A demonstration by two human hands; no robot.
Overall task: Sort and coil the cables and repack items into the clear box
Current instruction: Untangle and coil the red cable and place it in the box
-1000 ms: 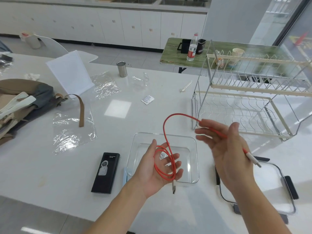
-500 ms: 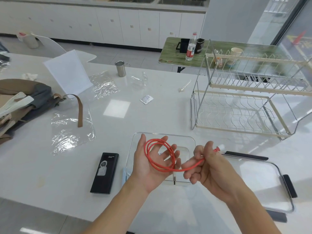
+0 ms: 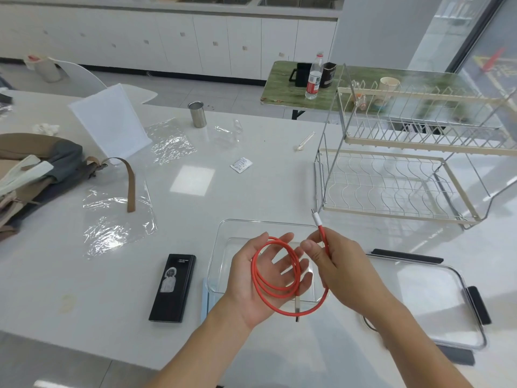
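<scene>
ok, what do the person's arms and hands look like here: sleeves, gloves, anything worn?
Both forearms are bare to the bottom edge of the head view: no sleeves showing. The left hand and right hand have no gloves, and no rings, watch or wristband show on the sides the camera sees. Nails on the visible fingers look short and unpainted.

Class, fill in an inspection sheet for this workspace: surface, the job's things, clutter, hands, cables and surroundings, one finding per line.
Surface: white table, glossy.
Job's things: clear box open in front of the person, no items visible inside; its lid lies to its right.
Clutter: black case, plastic wrap, metal cup, small sachet, bag, dish rack.
Hands: left hand palm up, carrying the loops; right hand pinches the free end.
Cables: red cable in about two loops, one white plug pointing up.
Surroundings: white cabinets, green side table with a bottle.
</scene>
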